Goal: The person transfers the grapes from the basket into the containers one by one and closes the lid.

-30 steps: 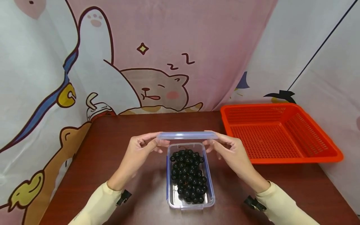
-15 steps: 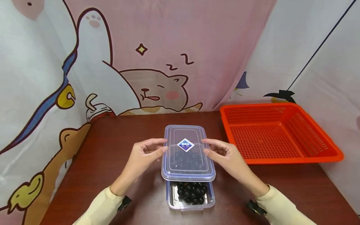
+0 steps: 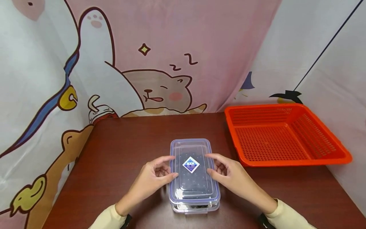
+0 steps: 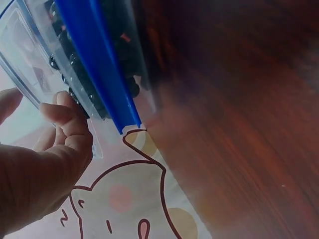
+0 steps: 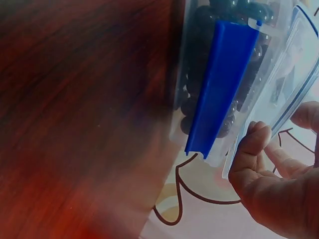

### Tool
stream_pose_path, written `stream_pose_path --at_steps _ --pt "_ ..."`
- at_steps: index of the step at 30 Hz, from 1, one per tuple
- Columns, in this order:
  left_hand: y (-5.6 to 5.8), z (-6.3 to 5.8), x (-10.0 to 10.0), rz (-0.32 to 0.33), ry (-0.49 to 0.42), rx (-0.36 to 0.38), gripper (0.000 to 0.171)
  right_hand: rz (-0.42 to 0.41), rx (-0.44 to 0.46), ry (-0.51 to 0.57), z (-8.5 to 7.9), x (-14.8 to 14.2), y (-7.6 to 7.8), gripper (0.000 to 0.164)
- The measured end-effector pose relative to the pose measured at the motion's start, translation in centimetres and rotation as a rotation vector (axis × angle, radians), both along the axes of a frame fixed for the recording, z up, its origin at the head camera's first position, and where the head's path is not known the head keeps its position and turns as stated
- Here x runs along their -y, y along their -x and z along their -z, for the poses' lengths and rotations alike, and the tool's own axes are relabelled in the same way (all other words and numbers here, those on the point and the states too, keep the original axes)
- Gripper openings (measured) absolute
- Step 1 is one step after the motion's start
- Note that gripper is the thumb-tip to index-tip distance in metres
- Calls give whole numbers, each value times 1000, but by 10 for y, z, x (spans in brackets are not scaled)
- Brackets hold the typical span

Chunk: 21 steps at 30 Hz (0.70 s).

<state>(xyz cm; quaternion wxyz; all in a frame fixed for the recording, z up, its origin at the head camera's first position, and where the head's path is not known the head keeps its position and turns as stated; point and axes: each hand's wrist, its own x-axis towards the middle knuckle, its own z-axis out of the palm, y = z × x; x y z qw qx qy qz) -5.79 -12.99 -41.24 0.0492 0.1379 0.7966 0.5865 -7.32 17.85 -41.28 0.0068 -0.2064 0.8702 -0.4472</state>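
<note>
A clear plastic lid [image 3: 194, 187] with a blue seal and a diamond sticker lies over the clear food container [image 3: 183, 209] in the head view. My left hand [image 3: 151, 178] holds the lid's left edge between thumb and fingers. On the opposite edge, my right hand [image 3: 233, 175] grips it the same way. Both wrist views show a gap between the lid and the container's rim, with the lid tilted. Black grapes [image 5: 189, 107] fill the container, mostly covered from above. Blue side clips, one on the left [image 4: 97, 59] and one on the right [image 5: 224, 79], hang down its walls.
An orange-red perforated basket [image 3: 271, 143] stands at the back right of the brown table [image 3: 128, 140]. Behind the table hangs a pink and white cartoon curtain [image 3: 228, 38].
Both hands have turned the lid from edge-on to flat, then brought it toward me and down over the container. The grapes, visible from above before, are now covered. The basket stays put.
</note>
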Motion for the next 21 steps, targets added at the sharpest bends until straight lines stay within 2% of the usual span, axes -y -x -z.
stream_pose_path --at_steps 6,11,15,21 --pt "-8 5 -4 -2 103 -54 55 -6 1 -64 6 -1 -4 47" --pt "-10 8 -4 17 179 -137 54 -24 25 -119 10 -2 -8 53" --pt "-10 10 -5 36 207 -201 51 -21 24 -135 13 -1 -10 55" --pt "-11 17 -6 12 226 -243 53 -25 28 -161 13 -1 -9 55"
